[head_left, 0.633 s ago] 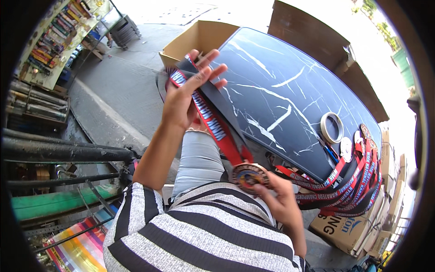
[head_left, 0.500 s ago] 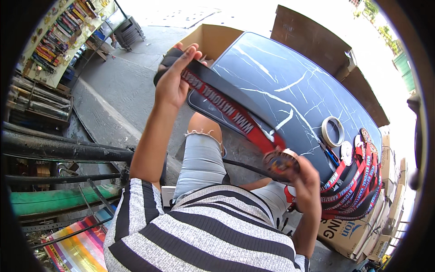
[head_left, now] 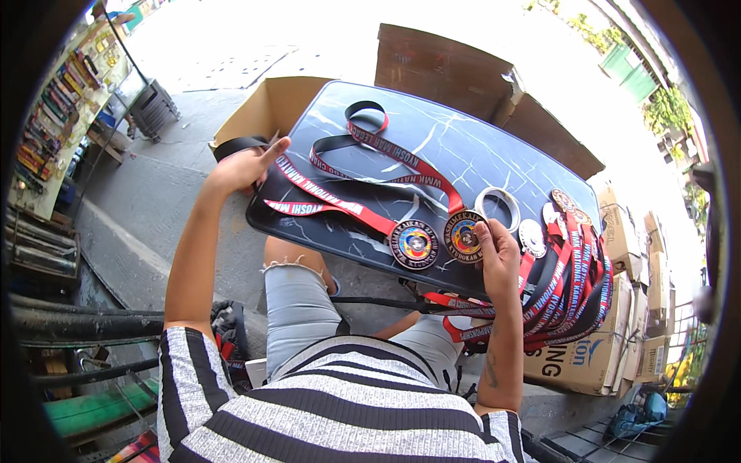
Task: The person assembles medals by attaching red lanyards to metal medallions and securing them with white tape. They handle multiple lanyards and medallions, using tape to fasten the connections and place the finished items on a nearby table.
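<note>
At the table's left edge, my left hand (head_left: 245,168) is closed on the black-and-red ribbon (head_left: 324,199) of a round medal (head_left: 414,245). That medal lies on the near part of the table, its colourful centre facing up. My right hand (head_left: 500,258) pinches the rim of a second round medal (head_left: 465,236) between thumb and fingers, just right of the first. From this second medal a red-and-black ribbon (head_left: 401,158) runs away to the left and curls into a loop on the tabletop. Part of the left hand's grip is hidden behind its own fingers.
A dark marble-patterned table (head_left: 455,139) stands before me. On its right lie a tape roll (head_left: 505,202), a silvery disc (head_left: 532,238) and a heap of ribboned medals (head_left: 575,270) hanging over the edge. Cardboard boxes (head_left: 594,347) stand right, an open carton (head_left: 270,104) at the far left corner.
The ribbon stretched between my raised hands is now lowered to the table. One medal lies there, and my right hand holds another beside it. The view has turned to the right.
</note>
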### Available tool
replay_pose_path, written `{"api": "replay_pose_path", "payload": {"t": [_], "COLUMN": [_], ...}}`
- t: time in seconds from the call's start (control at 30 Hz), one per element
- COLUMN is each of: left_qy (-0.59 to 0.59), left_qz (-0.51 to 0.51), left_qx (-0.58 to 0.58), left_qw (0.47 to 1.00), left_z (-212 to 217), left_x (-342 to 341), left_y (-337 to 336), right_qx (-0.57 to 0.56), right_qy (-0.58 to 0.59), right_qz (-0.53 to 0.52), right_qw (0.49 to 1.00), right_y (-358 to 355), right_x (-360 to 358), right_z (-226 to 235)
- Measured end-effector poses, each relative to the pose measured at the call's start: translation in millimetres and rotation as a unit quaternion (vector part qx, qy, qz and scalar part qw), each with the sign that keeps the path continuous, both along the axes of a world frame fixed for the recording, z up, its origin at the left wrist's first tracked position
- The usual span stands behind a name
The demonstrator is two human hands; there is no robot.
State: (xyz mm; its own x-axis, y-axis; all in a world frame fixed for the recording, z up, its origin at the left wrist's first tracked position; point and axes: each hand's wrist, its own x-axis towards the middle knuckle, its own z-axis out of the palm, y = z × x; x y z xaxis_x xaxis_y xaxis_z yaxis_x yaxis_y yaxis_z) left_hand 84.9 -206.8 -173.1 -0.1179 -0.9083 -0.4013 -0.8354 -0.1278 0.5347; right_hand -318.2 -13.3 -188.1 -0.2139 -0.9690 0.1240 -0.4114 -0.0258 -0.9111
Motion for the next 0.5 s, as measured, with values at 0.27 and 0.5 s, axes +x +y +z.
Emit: {"api": "replay_pose_path", "payload": {"t": [0.27,0.5], "left_qy": [-0.159,0.613], "left_qz": [-0.008,-0.194], "left_qx": [-0.246,0.178], "left_qw": [0.956,0.745], "left_z": [34.0,20.8], "left_x": [-32.5,-110.6], "left_y": [59.4,194.0], "right_qx": [-0.132,-0.025], "right_qy": [-0.178,-0.367], "right_qz": [-0.038,0.199], "right_qw": [0.974,0.908], "right_y": [-3.2,33.0], "right_x": [24.9,76.0], "right_z": [26.9,45.1]}}
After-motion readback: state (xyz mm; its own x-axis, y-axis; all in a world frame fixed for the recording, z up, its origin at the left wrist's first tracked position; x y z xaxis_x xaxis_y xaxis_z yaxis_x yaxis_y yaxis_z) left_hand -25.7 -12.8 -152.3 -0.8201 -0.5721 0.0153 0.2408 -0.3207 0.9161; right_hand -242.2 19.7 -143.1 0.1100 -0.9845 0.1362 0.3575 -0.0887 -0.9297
